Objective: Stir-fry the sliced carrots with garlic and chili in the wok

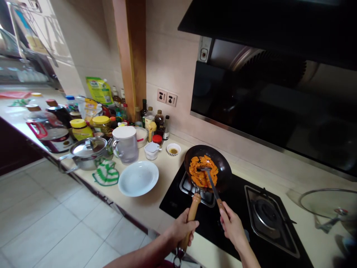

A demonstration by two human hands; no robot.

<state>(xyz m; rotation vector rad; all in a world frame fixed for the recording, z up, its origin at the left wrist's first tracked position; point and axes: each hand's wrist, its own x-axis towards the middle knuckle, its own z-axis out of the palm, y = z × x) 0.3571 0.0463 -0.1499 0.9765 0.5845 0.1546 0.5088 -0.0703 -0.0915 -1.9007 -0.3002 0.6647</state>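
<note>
My left hand is wrapped round the wooden handle of a black wok, which stands on the left burner of the stove. In my right hand is a spatula with a metal shaft and a brown grip. Its blade rests among orange sliced pieces of food in the wok, partly hidden by them. To the left of the wok, a white plate lies on the counter with nothing on it. A small striped dish with some brownish contents sits behind the wok's left side.
The black stove has a second burner at right, beside a glass lid. Left stand a lidded pot, a green-white cloth, a pitcher and several bottles and jars. A dark range hood overhangs the stove.
</note>
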